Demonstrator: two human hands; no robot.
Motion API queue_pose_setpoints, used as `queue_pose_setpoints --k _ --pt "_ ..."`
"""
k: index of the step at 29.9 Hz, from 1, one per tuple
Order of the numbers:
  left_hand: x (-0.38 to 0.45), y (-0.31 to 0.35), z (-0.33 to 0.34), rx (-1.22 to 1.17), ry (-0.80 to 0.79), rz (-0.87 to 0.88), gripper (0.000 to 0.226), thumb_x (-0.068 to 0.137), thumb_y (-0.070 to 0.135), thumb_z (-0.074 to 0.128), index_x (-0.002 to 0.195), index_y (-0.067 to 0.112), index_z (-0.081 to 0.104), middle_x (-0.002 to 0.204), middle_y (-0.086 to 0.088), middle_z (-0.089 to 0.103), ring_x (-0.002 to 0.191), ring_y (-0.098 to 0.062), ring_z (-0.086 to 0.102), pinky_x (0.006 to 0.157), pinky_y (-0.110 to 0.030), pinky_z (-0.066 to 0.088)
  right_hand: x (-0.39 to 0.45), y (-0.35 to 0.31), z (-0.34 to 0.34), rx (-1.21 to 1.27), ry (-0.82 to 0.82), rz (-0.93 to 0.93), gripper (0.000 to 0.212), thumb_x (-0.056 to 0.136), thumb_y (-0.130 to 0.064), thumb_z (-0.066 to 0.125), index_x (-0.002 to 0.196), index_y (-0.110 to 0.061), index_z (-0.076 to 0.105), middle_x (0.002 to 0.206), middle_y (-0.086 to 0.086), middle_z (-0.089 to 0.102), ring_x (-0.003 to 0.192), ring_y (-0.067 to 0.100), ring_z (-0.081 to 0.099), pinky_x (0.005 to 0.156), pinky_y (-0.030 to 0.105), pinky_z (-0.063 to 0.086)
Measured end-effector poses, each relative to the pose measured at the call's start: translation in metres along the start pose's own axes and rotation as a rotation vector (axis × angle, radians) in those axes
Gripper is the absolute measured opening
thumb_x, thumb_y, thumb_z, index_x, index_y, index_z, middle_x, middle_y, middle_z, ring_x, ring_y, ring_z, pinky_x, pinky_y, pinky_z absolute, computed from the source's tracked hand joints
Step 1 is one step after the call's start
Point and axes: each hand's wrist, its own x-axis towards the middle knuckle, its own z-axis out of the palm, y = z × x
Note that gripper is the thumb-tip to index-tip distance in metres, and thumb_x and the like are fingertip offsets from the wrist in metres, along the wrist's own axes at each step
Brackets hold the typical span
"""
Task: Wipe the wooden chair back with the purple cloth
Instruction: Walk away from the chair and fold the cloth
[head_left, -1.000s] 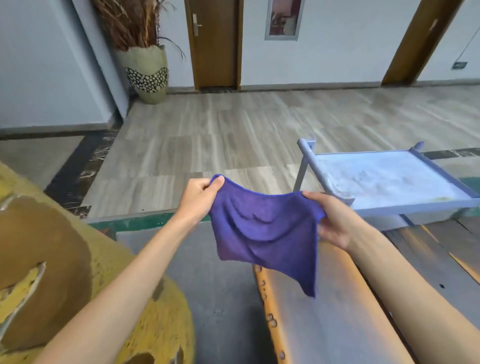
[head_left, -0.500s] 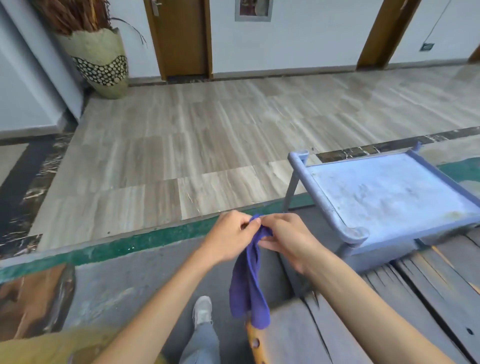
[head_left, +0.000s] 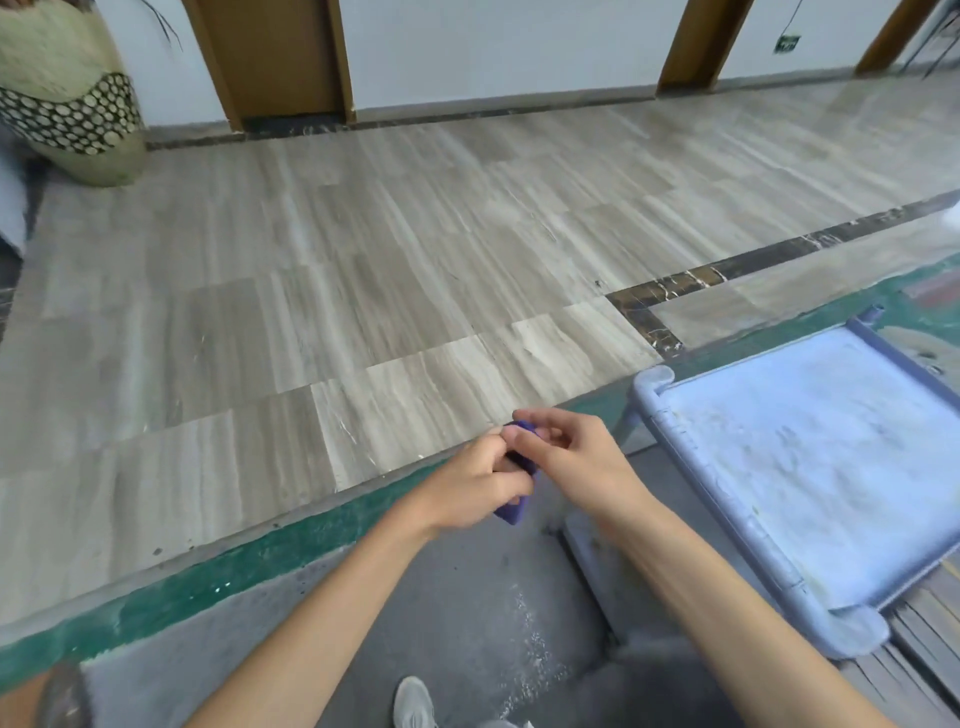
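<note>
Two hands: I am seeing both meeting mid-frame, working one small bundle between them.
Shoe: my view is catching a pale shoe (head_left: 413, 701) at the bottom edge, standing on grey matting.
Left hand: the left hand (head_left: 475, 491) is curling its fingers round the purple cloth (head_left: 514, 512), gripping the bulk of it, probably to keep the fabric bunched into a pad.
Right hand: the right hand (head_left: 563, 457) is pinching the cloth's upper tip with thumb and forefinger, the other fingers loosely bent, likely tucking or folding a corner.
Cloth: only a little purple is showing, above and below the left fist; the rest is hiding inside the grip.
Chair back: I am not finding the wooden chair back anywhere in view, so wiping is not yet starting, by my judgement.
Blue stand: a light-blue tray-topped stand (head_left: 654, 387) is sitting just right of the hands, not touching them.
Floor: pale striped tiles (head_left: 363, 260) are stretching beyond a green border.
Far wall: a patterned vase (head_left: 67, 114) and a wooden door (head_left: 275, 52) are standing at the back.
</note>
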Motion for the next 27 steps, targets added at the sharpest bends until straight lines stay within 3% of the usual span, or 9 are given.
queue_pose_setpoints --k 3,6,9,13,17,19,21,24,27 --pt "0.027 0.002 -0.029 -0.344 -0.158 0.013 0.062 0.085 0.007 0.055 0.146 0.02 0.049 0.14 -0.005 0.063 0.123 -0.019 0.065 0.095 -0.037 0.056 0.037 -0.014 -0.004 -0.078 0.057 -0.089 0.028 0.092 -0.026 0.074 0.121 -0.026 0.073 0.083 -0.01 0.067 0.079 0.005 0.068 0.075 0.021 0.056" --pt "0.059 0.008 -0.058 -0.521 -0.286 0.067 0.071 0.083 0.001 0.052 0.152 0.016 0.041 0.157 -0.007 0.047 0.136 -0.024 0.054 0.113 -0.057 0.044 0.072 -0.023 -0.002 -0.206 0.132 -0.195 0.039 0.088 -0.008 0.069 0.124 -0.025 0.071 0.088 -0.013 0.068 0.082 -0.006 0.066 0.078 0.007 0.049" --pt "0.093 0.012 -0.084 -0.593 -0.34 0.094 0.073 0.08 0.004 0.053 0.152 0.014 0.044 0.159 -0.009 0.043 0.148 -0.034 0.038 0.118 -0.067 0.031 0.106 -0.025 0.001 -0.313 0.231 -0.301 0.049 0.082 -0.005 0.071 0.127 -0.025 0.069 0.101 -0.004 0.067 0.094 0.001 0.065 0.085 0.011 0.049" --pt "0.148 0.011 -0.121 -0.555 -0.361 0.053 0.07 0.085 0.009 0.052 0.153 0.02 0.043 0.157 0.0 0.046 0.141 -0.034 0.047 0.115 -0.059 0.038 0.165 -0.024 -0.005 -0.347 0.31 -0.41 0.043 0.086 -0.005 0.067 0.123 -0.026 0.072 0.099 -0.007 0.063 0.093 0.002 0.065 0.08 0.009 0.049" --pt "0.215 0.015 -0.15 -0.335 -0.344 -0.017 0.064 0.089 0.017 0.052 0.152 0.029 0.046 0.152 0.011 0.054 0.138 -0.017 0.053 0.114 -0.048 0.041 0.225 -0.023 -0.03 -0.306 0.386 -0.37 0.036 0.084 -0.007 0.058 0.103 -0.032 0.076 0.097 -0.014 0.064 0.085 0.004 0.066 0.076 0.011 0.048" --pt "0.259 0.019 -0.156 -0.202 -0.343 -0.028 0.056 0.095 0.014 0.055 0.146 0.035 0.053 0.136 0.017 0.065 0.121 -0.006 0.063 0.106 -0.035 0.047 0.258 -0.025 -0.052 -0.278 0.455 -0.301 0.029 0.079 -0.016 0.056 0.088 -0.039 0.069 0.091 -0.014 0.068 0.08 0.005 0.065 0.073 0.012 0.046" --pt "0.288 0.018 -0.155 -0.103 -0.257 -0.021 0.05 0.098 0.004 0.054 0.138 0.033 0.061 0.128 0.013 0.069 0.104 -0.003 0.066 0.094 -0.025 0.051 0.275 -0.025 -0.067 -0.253 0.491 -0.259 0.023 0.076 -0.018 0.055 0.082 -0.039 0.064 0.085 -0.013 0.069 0.079 0.006 0.064 0.069 0.015 0.047" --pt "0.347 0.013 -0.154 0.084 0.026 0.054 0.039 0.094 0.006 0.064 0.125 0.03 0.062 0.13 0.0 0.06 0.104 -0.013 0.065 0.088 -0.018 0.051 0.307 -0.022 -0.097 -0.12 0.542 -0.201 0.023 0.076 -0.017 0.052 0.085 -0.035 0.063 0.084 -0.01 0.07 0.071 0.011 0.063 0.063 0.019 0.049" --pt "0.402 0.019 -0.15 0.205 0.074 0.048 0.068 0.089 0.017 0.074 0.146 0.037 0.043 0.141 0.009 0.036 0.119 -0.011 0.053 0.096 -0.024 0.05 0.326 -0.023 -0.127 -0.017 0.571 -0.18 0.023 0.078 -0.015 0.05 0.086 -0.031 0.063 0.083 -0.006 0.069 0.066 0.011 0.063 0.059 0.019 0.049"
